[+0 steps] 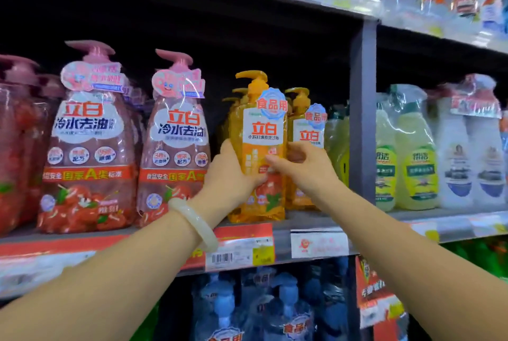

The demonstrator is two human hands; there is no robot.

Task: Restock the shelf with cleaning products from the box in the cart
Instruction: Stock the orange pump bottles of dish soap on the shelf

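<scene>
Orange bottle (261, 148): upright on shelf (308, 224) front edge, long axis vertical, pump spout pointing left, label outward. Left hand (233, 173) grips its left side; right hand (299, 167) grips its right. Rear bottles mostly hidden.

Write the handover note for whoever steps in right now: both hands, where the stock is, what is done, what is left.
Left hand: grips the front orange pump bottle from its left side.
Right hand: fingers laid across the same bottle's front, thumb toward the second orange bottle just behind and to the right.
Stock: the front orange bottle stands upright at the shelf edge, more orange pump bottles behind it; pink pump bottles stand to the left, green bottles to the right.
Done: this bottle is on the shelf.
Left: let go once it faces forward, then fetch more. Cart and box are out of view, so the remaining count is unknown.
</scene>
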